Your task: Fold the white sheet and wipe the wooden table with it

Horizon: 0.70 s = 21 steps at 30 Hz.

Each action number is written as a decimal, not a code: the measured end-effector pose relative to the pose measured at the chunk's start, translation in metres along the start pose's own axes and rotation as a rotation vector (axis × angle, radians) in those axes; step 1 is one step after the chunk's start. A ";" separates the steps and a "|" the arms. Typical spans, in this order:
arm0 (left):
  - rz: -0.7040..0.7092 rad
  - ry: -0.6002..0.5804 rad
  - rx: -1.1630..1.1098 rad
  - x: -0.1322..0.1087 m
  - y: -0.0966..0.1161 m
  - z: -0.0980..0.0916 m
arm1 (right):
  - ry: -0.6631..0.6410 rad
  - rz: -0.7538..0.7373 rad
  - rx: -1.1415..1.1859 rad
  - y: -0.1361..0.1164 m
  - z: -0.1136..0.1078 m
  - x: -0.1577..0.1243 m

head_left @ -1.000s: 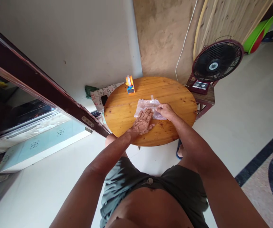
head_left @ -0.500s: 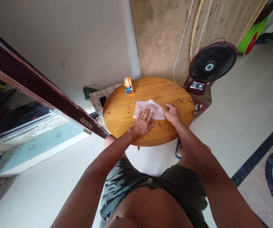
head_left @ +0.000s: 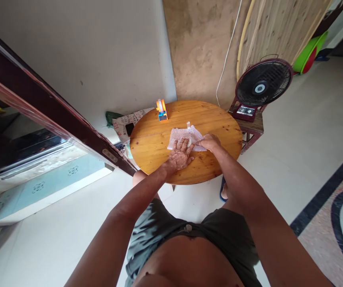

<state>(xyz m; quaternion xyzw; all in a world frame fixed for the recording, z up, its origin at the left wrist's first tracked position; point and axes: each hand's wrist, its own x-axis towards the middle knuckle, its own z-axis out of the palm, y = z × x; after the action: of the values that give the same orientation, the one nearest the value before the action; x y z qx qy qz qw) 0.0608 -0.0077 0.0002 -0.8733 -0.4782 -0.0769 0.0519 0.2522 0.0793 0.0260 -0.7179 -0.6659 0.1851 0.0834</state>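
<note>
A sheet of bubble wrap (head_left: 175, 134) lies flat on the round wooden table (head_left: 147, 157). My left hand (head_left: 179, 156) is spread flat on its front part, pressing it down with the fingers apart. At the right edge of the wrap, my right hand (head_left: 210, 142) has its fingers curled in and closed on that edge. A small clear strip, perhaps tape (head_left: 188, 125), sticks up from the far edge of the wrap. Something whitish shows under or inside the wrap between my hands, too unclear to name. Behind it stands an orange and blue tape dispenser (head_left: 161, 111).
A fan (head_left: 262, 85) sits on a wooden stool (head_left: 253, 125) right of the table. Left of the table, a black phone-like object (head_left: 130, 128) lies on a printed sack (head_left: 120, 126). A dark door frame (head_left: 69, 119) runs along the left, and a white cord (head_left: 226, 59) hangs behind.
My right hand has moved left onto the right edge of the bubble wrap, its fingers curling in. The clear strip now stands out at the far edge. My left hand stays put.
</note>
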 end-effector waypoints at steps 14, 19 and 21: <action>-0.038 -0.013 0.024 0.007 0.016 -0.004 | -0.007 0.064 0.562 -0.008 0.004 -0.014; -0.059 -0.015 0.033 0.010 0.022 -0.004 | -0.012 0.100 0.635 -0.013 0.004 -0.018; -0.067 -0.014 0.040 0.010 0.023 -0.004 | -0.010 0.102 0.672 -0.014 0.004 -0.019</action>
<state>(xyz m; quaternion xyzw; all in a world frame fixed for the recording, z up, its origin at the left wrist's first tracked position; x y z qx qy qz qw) 0.0854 -0.0121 0.0057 -0.8562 -0.5089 -0.0627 0.0634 0.2364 0.0618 0.0302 -0.6818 -0.5313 0.4015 0.3027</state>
